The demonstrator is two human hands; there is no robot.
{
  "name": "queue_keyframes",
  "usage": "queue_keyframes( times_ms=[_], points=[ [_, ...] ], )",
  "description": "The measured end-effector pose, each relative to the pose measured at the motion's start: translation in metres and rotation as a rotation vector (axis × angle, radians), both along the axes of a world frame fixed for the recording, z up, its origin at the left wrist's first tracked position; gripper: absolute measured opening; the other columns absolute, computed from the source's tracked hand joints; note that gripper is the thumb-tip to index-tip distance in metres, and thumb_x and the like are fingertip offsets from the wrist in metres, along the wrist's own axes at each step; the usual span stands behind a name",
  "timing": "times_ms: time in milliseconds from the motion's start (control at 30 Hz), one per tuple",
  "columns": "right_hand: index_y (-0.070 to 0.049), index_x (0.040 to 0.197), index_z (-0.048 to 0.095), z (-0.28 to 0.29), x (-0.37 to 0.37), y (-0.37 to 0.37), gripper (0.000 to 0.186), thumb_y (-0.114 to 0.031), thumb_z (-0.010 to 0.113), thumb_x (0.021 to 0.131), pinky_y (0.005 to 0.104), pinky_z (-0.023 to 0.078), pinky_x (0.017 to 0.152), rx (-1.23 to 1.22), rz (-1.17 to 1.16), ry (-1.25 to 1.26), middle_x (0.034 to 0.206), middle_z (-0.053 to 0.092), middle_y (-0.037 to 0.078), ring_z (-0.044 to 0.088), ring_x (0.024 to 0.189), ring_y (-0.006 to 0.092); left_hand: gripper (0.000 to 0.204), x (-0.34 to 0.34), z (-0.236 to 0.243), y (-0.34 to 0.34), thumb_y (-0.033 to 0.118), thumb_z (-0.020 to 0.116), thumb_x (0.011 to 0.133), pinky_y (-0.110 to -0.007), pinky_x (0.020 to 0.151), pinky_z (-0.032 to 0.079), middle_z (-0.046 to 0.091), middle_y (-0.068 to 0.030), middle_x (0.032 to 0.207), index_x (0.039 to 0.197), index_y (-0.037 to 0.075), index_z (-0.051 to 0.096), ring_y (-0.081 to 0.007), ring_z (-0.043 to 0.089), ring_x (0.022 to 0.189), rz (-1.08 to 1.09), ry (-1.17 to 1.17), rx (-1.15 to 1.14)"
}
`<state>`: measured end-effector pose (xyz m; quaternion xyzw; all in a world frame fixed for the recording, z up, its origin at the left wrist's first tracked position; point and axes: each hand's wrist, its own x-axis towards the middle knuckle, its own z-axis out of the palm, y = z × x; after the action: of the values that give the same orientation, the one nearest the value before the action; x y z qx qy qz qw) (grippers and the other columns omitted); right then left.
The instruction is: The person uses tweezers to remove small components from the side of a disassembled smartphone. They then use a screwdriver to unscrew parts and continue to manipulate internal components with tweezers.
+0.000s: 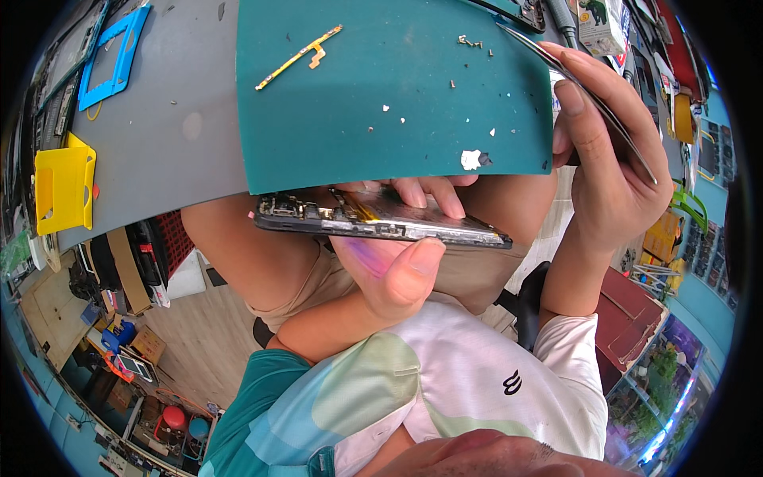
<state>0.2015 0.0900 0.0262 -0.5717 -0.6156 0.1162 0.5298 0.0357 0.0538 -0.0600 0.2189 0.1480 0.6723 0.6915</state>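
My left hand [405, 278] grips an opened smartphone [373, 224] just in front of the table's near edge. Its thumb presses the near side and its fingers lie over the top face. Small parts and a strip of gold film show inside the phone's black frame. Raised at the right, my right hand [608, 151] is closed on metal tweezers [531, 43], whose tip points up and left over the green mat [358, 131]. A thin yellow flex cable [298, 58] lies on the mat's upper left. Several tiny screws [469, 41] sit at its upper right.
A torn white scrap [470, 160] and small bits lie on the mat. At the left are a blue plastic frame [119, 60] and a yellow holder [63, 189]. A screwdriver-like tool [563, 22] and a small box [602, 28] stand at the upper right.
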Motion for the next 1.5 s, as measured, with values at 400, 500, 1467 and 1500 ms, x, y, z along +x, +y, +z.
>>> queue_keyframes(
  times_ms=[400,500,1467,1500],
  points=[
    [0.015,0.117,0.070,0.003,0.005,0.002,0.025,0.002,0.069,0.096,0.0229,0.048,0.052,-0.027,0.039,0.205,0.102,0.075,0.024,0.061,0.060,0.0119,0.064,0.001,0.003,0.000,0.006,0.072,0.080,-0.058,0.097,0.054,0.048,-0.0085,0.107,0.132,0.015,0.036,-0.0300,0.062,0.091,0.013,-0.008,-0.042],
    [0.016,0.120,0.067,0.009,0.009,0.000,0.027,0.002,0.066,0.097,0.0251,0.052,0.054,-0.100,0.085,0.260,0.096,0.074,0.024,0.062,0.062,0.0149,0.062,0.000,0.007,0.000,0.004,0.072,0.080,-0.059,0.097,0.054,0.048,-0.0091,0.106,0.128,0.016,0.035,-0.0300,0.062,0.091,0.016,-0.027,-0.069],
    [0.013,0.109,0.072,0.046,-0.008,-0.018,0.019,0.003,0.070,0.093,0.0400,0.067,0.080,-0.342,0.471,0.813,0.101,0.076,0.025,0.078,0.088,0.0318,0.040,-0.001,0.023,-0.005,0.009,0.067,0.091,-0.046,0.080,0.053,0.052,-0.0080,0.099,0.122,0.013,0.041,-0.0267,0.059,0.087,0.080,-0.019,-0.080],
    [0.013,0.109,0.072,0.047,-0.007,-0.018,0.019,0.003,0.070,0.093,0.0398,0.067,0.080,-0.351,0.475,0.817,0.101,0.076,0.024,0.078,0.087,0.0317,0.040,0.000,0.024,-0.005,0.010,0.067,0.091,-0.046,0.080,0.053,0.052,-0.0080,0.098,0.122,0.013,0.041,-0.0266,0.059,0.087,0.075,-0.016,-0.075]
  ],
)
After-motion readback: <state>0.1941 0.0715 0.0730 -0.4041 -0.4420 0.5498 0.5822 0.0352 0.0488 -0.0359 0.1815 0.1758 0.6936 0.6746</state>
